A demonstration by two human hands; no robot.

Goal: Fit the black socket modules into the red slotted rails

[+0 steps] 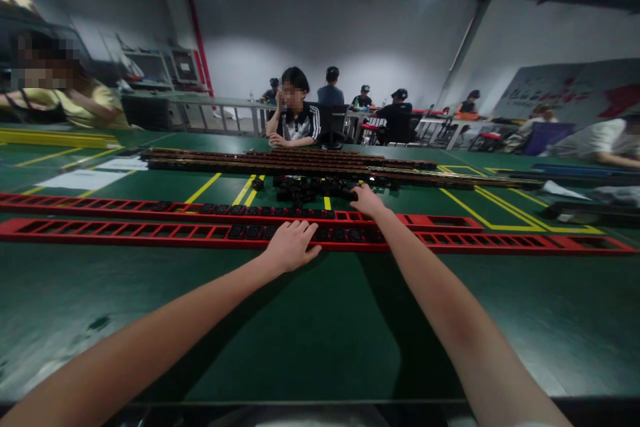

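Observation:
My left hand lies on the front red slotted frame, its fingers spread over the slots. Square black parts fill several slots beside it. Behind lies a second red slotted frame, also partly filled with black parts. Stretched farther out, my right hand is at the right side of a loose pile of black parts. Its thumb and forefinger look apart there; whether the fingertips touch a part is too small to tell.
Long dark strips are stacked behind the pile. White paper sheets lie at left, yellow bars beyond them. Dark items and a plastic bag lie at right. A person sits across the green table; others sit farther off.

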